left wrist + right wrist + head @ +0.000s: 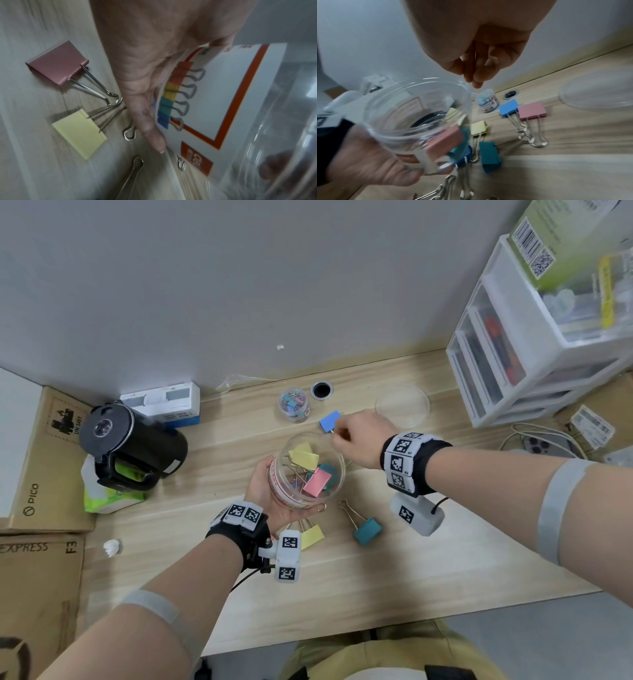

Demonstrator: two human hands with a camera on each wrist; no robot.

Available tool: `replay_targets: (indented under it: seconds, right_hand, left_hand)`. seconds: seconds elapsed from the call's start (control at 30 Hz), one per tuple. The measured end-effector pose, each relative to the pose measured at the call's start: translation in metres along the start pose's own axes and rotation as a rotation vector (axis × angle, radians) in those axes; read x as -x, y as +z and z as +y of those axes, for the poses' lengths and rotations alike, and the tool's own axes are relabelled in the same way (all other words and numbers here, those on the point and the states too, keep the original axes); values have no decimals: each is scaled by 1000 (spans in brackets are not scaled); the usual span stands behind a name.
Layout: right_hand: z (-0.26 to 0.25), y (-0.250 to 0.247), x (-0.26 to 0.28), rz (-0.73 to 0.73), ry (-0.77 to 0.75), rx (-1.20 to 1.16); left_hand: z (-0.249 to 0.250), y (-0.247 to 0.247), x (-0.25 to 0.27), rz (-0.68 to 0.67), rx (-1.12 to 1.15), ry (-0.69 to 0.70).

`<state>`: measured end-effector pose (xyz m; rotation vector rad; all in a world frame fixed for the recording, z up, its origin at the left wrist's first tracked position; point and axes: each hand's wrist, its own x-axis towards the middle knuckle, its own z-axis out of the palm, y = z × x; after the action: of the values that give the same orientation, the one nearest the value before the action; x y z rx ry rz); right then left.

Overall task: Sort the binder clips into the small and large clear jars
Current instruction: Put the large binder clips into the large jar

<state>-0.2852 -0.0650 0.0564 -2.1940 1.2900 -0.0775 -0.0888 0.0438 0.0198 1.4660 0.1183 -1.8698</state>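
My left hand [263, 491] grips the large clear jar [308, 474] from below and tilts its mouth toward me. Pink, yellow and teal large clips lie inside it. My right hand [356, 436] hovers just behind the jar's rim, fingertips [474, 79] bunched together with nothing visible between them. A blue clip [330, 421] lies on the desk just beyond that hand, beside a pink clip [532, 110]. A yellow clip [311, 537] and a teal clip [368, 530] lie near the front. The small jar [294, 405], full of small clips, stands at the back.
A clear lid [402, 405] lies at the back right by a white drawer unit [513, 354]. A black kettle [133, 446] and cardboard boxes [41, 474] stand on the left. A cable hole [321, 390] sits by the wall, with cables [544, 445] at the right.
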Motion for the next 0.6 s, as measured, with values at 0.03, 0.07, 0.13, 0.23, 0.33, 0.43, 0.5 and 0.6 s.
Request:
replay_targets:
  seconds: [0.03, 0.07, 0.13, 0.23, 0.33, 0.43, 0.5, 0.6]
  right_hand:
    - [9, 3, -3, -31, 48, -1]
    - [17, 7, -6, -79, 88, 2]
    - [29, 16, -6, -229, 153, 51]
    - [34, 34, 3, -469, 177, 187]
    - [30, 57, 16, -572, 196, 251]
    - [22, 78, 19, -604, 157, 380]
    - [16, 91, 19, -582, 136, 422]
    - [10, 105, 17, -575, 156, 442]
  left_hand:
    - [0, -5, -1, 8, 17, -1]
    - [0, -9, -1, 15, 29, -6]
    - [2, -18, 1, 42, 34, -11]
    - [3, -29, 3, 67, 27, -10]
    - [3, -41, 4, 70, 49, -6]
    - [3, -50, 3, 80, 55, -13]
    - [2, -54, 2, 79, 51, -26]
    - [0, -57, 0, 84, 48, -34]
